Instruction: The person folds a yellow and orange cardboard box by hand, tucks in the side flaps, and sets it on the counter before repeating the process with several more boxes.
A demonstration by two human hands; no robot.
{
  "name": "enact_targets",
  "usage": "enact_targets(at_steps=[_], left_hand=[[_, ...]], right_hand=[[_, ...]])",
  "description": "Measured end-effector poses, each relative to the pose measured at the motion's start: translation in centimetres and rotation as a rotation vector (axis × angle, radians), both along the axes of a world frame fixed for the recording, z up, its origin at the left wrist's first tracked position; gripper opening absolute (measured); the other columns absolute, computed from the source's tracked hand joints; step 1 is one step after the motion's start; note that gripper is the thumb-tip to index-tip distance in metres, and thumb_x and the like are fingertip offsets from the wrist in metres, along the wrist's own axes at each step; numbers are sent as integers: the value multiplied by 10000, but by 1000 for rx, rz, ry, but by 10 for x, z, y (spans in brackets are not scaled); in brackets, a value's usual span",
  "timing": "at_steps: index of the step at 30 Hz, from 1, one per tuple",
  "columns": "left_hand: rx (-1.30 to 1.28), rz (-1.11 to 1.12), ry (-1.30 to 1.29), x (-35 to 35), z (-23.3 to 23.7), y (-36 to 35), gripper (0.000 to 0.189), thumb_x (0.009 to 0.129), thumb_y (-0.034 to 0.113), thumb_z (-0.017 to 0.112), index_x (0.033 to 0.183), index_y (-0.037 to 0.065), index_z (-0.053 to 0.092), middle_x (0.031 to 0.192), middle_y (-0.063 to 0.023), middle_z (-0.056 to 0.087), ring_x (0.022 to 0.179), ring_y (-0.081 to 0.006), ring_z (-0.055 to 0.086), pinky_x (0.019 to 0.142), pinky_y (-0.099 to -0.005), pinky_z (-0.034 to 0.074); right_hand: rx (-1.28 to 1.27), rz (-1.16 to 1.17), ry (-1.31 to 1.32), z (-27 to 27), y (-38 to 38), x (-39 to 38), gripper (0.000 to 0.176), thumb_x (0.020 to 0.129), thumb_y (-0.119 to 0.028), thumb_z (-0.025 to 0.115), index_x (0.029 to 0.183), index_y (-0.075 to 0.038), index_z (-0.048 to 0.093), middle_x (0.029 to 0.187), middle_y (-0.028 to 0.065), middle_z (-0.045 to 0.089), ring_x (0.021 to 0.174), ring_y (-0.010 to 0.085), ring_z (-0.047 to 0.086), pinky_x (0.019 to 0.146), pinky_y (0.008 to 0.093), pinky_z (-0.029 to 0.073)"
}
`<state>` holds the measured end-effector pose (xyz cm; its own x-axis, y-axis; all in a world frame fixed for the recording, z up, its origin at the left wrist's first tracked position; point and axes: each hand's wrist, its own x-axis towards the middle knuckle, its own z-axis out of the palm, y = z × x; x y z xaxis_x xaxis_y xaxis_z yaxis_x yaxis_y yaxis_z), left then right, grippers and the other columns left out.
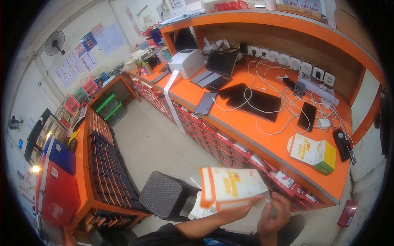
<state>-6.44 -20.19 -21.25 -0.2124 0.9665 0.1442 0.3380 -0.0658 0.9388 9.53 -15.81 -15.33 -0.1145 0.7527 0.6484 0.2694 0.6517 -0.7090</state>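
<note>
A white paper food box [236, 184] with yellow print and orange stripes is held up low in the middle, tilted on its side. My left hand [248, 207] grips its lower edge near the right end, thumb along the side. Fingers curled, my right hand [275, 213] pinches the box's right end, where the flaps are partly hidden by the fingers. On the orange counter [242, 119], a similar box [312, 153] marked "Joy in every bite" lies on its side. Below the held box, a white printed piece [202, 208] shows in part.
A dark woven-top stool [166, 194] stands to the left. The counter carries a label printer [186, 63] with a hanging paper strip [169, 96], a laptop [221, 63], a tablet [258, 102], phones and tangled white cables. Flat red packs [197, 133] fill the shelves beneath.
</note>
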Motion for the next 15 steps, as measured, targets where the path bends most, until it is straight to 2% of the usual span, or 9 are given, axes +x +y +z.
enact_targets(at_steps=[1,2,3,5,8,15], left_hand=[[170,27,303,0,-18,-2,301,1090,254,715,1286,25,713,1206,-94,758,1067,-217,719,891,-353,570],[202,36,364,2,-21,-6,301,1090,254,715,1286,26,713,1206,-94,758,1067,-218,719,892,-353,570],[158,17,324,1,-17,-7,300,1090,253,715,1286,27,713,1205,-95,757,1068,-218,719,892,-354,570],[104,-3,259,2,-13,-10,299,1089,252,715,1286,28,713,1205,-96,757,1068,-219,718,894,-356,569],[75,-13,219,5,-12,-12,298,1088,251,716,1286,29,713,1204,-97,757,1070,-221,718,895,-358,568],[47,-21,183,4,-13,-14,294,1086,249,716,1287,33,713,1201,-100,756,1072,-224,716,900,-363,566]], right_hand=[[7,0,4,-4,-1,-1,154,928,3,730,1073,27,685,1111,223,714,1041,386,740,924,439,596],[14,-2,7,-6,-2,-2,149,920,9,744,1060,31,697,1092,214,716,1034,380,742,921,430,595],[17,-5,7,-5,-3,-2,149,920,9,744,1060,31,697,1092,214,716,1034,380,742,921,430,595],[-140,20,42,-1,-6,-2,134,897,79,745,1014,43,690,1071,197,707,1078,374,721,950,439,565],[-169,43,118,-4,-1,-1,127,897,86,743,1007,41,696,1041,181,698,1089,367,718,961,447,563],[-51,37,15,3,-3,-1,102,919,82,715,1011,44,691,1046,180,683,1094,380,713,970,470,560]])
